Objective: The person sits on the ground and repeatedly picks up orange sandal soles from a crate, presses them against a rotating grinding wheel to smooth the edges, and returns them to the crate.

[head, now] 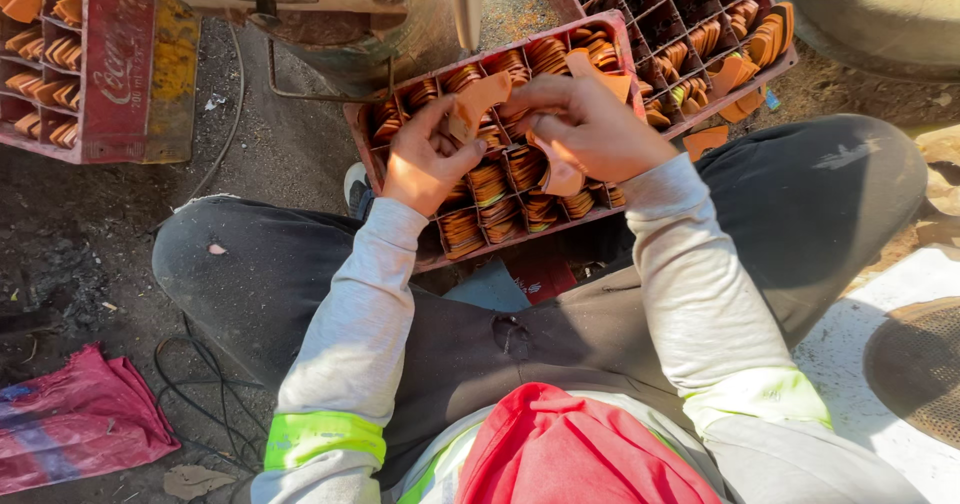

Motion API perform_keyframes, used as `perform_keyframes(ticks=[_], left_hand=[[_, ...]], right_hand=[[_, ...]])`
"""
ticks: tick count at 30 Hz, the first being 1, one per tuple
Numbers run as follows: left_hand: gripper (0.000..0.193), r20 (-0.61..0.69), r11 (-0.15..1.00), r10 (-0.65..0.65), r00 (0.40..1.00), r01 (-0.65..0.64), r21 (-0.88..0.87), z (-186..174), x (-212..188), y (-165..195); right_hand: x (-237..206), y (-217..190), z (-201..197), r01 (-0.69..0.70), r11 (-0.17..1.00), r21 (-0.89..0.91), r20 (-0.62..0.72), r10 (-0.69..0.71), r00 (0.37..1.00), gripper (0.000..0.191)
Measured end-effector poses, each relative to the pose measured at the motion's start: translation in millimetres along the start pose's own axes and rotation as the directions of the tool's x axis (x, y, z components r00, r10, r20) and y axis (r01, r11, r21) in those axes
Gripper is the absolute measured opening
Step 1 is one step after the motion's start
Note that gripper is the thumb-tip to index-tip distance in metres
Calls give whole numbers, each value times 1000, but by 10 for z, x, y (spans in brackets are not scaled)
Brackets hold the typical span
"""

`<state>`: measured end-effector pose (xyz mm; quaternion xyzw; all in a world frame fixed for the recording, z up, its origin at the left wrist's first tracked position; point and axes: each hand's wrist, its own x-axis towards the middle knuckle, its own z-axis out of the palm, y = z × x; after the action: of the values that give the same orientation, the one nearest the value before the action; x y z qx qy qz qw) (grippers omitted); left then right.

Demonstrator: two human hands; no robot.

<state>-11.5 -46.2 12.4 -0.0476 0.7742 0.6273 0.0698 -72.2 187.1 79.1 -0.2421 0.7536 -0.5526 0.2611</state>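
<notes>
Two hands work over a red plastic divided crate [425, 254] resting on the seated person's dark-trousered lap. Left hand [425, 159] is curled, thumb and fingers pinching a thin orange curved leather-like piece [478, 96] above the stacked compartments. Right hand [590, 124] is closed around several similar orange pieces [558, 174]; a second red crate [690, 9] sits just beyond.

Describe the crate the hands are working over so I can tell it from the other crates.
Start at the person's dark trousers: the red divided crate rests at the knees, under the left hand and right hand. Unlike the crate behind it, with many empty cells, nearly every cell here holds stacked orange pieces.
</notes>
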Motion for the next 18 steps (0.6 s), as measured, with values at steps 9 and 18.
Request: perform_keyframes(ticks=[9, 18], left_hand=[[62, 26, 989, 123, 992, -124, 81, 129, -166, 380], [39, 537, 872, -89, 839, 326, -365, 183, -103, 167]], right_hand=[[-109, 51, -49, -71, 969, 236, -69, 89, 994, 24], [-176, 65, -182, -46, 914, 403, -63, 77, 995, 18]])
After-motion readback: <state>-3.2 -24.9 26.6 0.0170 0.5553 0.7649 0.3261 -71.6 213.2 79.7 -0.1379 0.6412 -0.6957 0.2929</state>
